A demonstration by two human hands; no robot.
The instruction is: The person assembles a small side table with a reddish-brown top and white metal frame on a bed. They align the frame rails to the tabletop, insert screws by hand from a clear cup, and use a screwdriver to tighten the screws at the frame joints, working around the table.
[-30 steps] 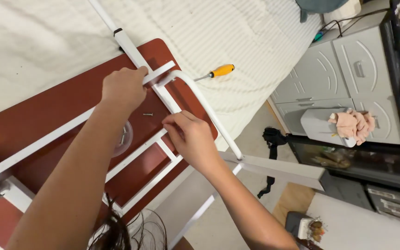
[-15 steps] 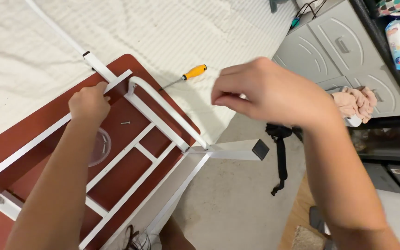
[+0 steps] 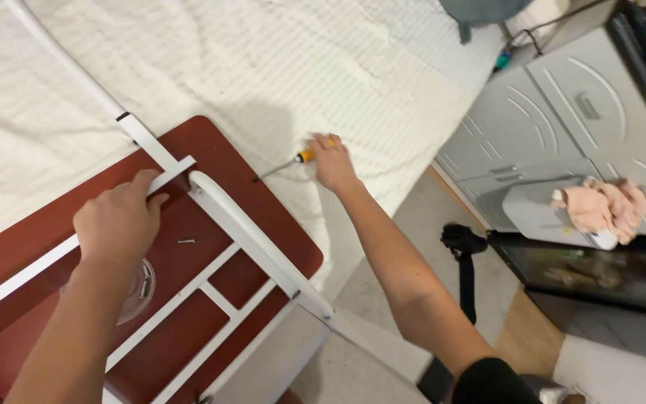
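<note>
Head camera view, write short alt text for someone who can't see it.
A person's right hand grips a yellow-handled screwdriver lying on a white textured bedspread, while the left hand holds the white metal frame lying across a reddish-brown wooden board. A small screw lies on the board.

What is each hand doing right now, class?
Left hand: closed over the white metal frame bar.
Right hand: closing on the yellow-handled screwdriver lying on the white bedspread.

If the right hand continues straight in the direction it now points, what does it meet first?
The right hand points up the bed and already touches the yellow handle of the screwdriver. Past that, only the white bedspread seems to lie ahead; the way looks free as far as the picture shows.
</note>
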